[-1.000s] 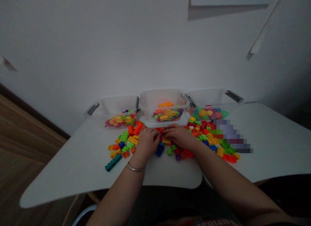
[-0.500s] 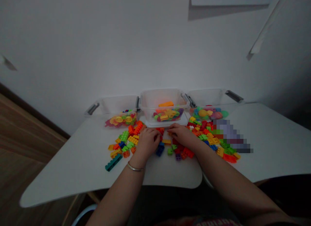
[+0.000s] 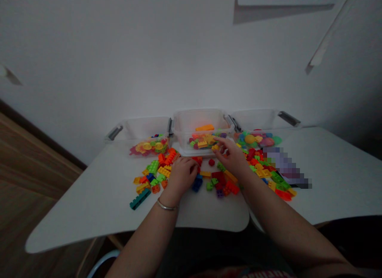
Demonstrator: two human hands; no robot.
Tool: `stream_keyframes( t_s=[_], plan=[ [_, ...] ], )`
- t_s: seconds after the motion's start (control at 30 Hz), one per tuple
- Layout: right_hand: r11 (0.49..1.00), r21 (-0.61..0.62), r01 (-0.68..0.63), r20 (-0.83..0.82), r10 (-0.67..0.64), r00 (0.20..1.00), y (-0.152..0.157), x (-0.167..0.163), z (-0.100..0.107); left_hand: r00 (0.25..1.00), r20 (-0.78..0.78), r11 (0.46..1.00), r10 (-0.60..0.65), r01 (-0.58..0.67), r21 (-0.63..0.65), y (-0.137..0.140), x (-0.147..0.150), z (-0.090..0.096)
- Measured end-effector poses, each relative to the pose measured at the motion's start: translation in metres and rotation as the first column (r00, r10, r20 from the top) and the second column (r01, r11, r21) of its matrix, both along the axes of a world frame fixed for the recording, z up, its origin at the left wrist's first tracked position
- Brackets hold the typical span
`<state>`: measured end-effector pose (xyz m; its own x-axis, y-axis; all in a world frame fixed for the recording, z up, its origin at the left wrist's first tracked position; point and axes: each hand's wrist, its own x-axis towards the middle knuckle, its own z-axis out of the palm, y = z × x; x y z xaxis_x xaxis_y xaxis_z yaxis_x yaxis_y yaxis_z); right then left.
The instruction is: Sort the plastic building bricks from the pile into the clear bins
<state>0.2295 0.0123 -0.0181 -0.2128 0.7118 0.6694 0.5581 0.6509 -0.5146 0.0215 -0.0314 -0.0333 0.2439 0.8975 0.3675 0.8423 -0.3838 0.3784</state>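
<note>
In my right hand [image 3: 232, 155], a small yellow toy brick [image 3: 215, 147] is pinched between thumb and fingers, raised in front of the middle clear bin [image 3: 203, 118]. My left hand [image 3: 184, 172] rests among the loose bricks, fingers curled beside a red brick [image 3: 198, 161]; whatever lies under them is hidden. Close to it are a dark blue brick [image 3: 197, 183] and a flat yellow brick [image 3: 205, 174]. A small dark red brick [image 3: 211, 162] lies alone between the hands. Below the right hand sit a green brick [image 3: 209, 186] and a purple brick [image 3: 220, 193].
Colourful pieces fill the bottoms of the left bin [image 3: 147, 128] and right bin [image 3: 256, 120], which stand against the wall. A long teal brick [image 3: 140, 199] lies at the left of the white table [image 3: 89, 214]. More bricks spread rightward to a blurred-out object [image 3: 285, 166].
My right hand has risen from the bricks toward the middle bin with a yellow brick in its fingers. The dark red brick now shows. My left hand has stayed in place.
</note>
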Motion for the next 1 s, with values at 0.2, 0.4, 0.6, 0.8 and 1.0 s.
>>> stream_keyframes(
  t_s=[0.2, 0.4, 0.6, 0.8, 1.0],
  plan=[
    [0.972, 0.105, 0.21, -0.2, -0.186, 0.962, 0.025, 0.019, 0.031, 1.0, 0.007, 1.0, 0.003, -0.003, -0.011, -0.001, 0.0, 0.002],
    [0.961, 0.06, 0.27, -0.054, -0.267, 0.962, 0.061, 0.019, 0.046, 1.0, 0.018, 1.0, -0.011, 0.011, -0.016, 0.0, 0.001, 0.002],
    [0.922, 0.067, 0.382, 0.384, -0.377, 0.843, 0.058, 0.01, 0.049, 0.999, 0.034, 1.0, -0.022, 0.022, 0.02, 0.0, 0.0, 0.0],
    [0.912, 0.159, 0.378, 0.476, -0.406, 0.78, 0.051, 0.007, 0.046, 0.999, 0.017, 0.999, -0.031, 0.031, 0.008, 0.0, 0.0, 0.0],
    [0.916, 0.149, 0.371, 0.466, -0.396, 0.791, 0.05, 0.004, 0.046, 0.998, 0.034, 0.999, -0.045, 0.044, 0.016, 0.0, -0.001, -0.001]
  ],
)
